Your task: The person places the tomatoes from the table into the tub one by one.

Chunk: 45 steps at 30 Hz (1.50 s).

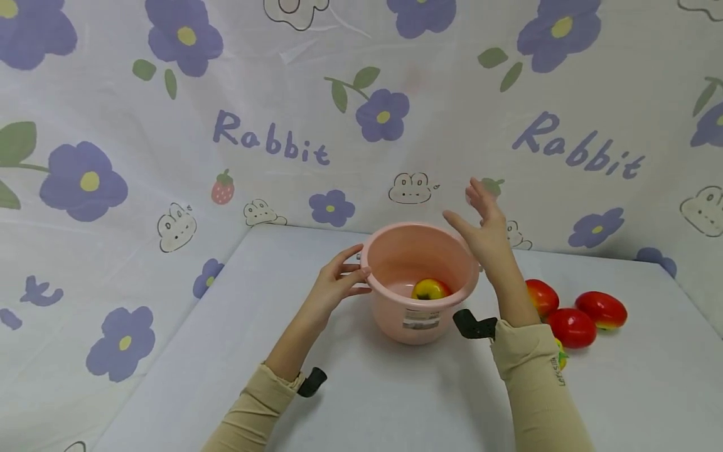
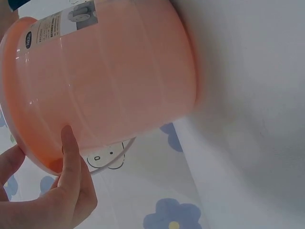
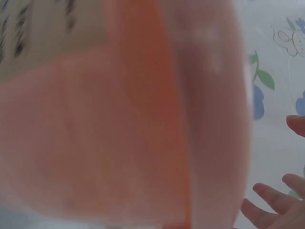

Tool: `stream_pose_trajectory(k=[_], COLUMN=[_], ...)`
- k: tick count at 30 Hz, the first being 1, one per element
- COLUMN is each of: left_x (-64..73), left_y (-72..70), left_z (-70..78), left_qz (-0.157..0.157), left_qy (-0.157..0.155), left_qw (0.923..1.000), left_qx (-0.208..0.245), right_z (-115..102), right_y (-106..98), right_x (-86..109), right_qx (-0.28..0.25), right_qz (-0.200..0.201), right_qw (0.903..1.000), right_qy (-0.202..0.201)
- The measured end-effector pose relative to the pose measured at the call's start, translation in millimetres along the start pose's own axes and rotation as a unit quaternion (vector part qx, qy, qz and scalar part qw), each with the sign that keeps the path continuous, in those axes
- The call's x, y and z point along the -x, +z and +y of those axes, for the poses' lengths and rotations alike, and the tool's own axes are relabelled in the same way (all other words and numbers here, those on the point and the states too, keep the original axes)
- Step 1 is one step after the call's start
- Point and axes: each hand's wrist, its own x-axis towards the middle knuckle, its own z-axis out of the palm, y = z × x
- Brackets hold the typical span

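Note:
A pink plastic bucket (image 1: pixel 390 316) with a paper label on its front stands on the table. My left hand (image 1: pixel 339 279) grips its left rim; in the left wrist view the thumb is at the rim and a finger (image 2: pixel 71 152) lies along the outer wall. Inside, on the bottom, is a yellow-and-red fruit (image 1: pixel 430 289) shaped like an apple. My right hand (image 1: pixel 486 232) is raised over the bucket's right rim, fingers spread, holding nothing. In the right wrist view, the bucket's wall (image 3: pixel 95 143) fills most of the picture, with my right fingertips beyond its rim.
Three shiny red oval fruits (image 1: pixel 572 328) lie on the white table (image 1: pixel 638 389) to the right of the bucket. A yellow-green piece (image 1: pixel 562 355) is partly hidden behind my right sleeve. A printed cloth (image 1: pixel 452 75) with flowers and rabbits hangs behind the table.

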Motion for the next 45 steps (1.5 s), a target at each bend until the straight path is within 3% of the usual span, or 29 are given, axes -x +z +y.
stream_pose_trajectory(k=[7,18,23,30,45], left_x=[-0.5,0.5,1.1,1.5,3.4], left_y=[-0.2,-0.1,-0.8,-0.8,-2.6], left_z=[-0.6,0.7,1.6,0.1,-0.5], left_qz=[0.002,-0.001,0.003,-0.002,-0.008], left_qy=[-0.005,-0.007,-0.006,-0.004,0.001], left_qw=[1.0,0.9999,0.9999,0.9999,1.0], left_qx=[-0.002,-0.009,-0.013,-0.013,0.005], right_z=[23.7,68.8,84.0,98.4,121.6], right_y=[-31.2,-88.2,-107.7,-126.1,-146.5], right_x=[10.7,31.4,42.3,56.4,74.5], right_qx=[0.02,0.045,0.034,0.055,0.077], right_qz=[0.019,0.052,0.07,0.075,0.123], right_qw=[0.9994,0.9882,0.9827,0.9807,0.9665], right_qy=[0.02,0.137,0.168,0.172,0.212])
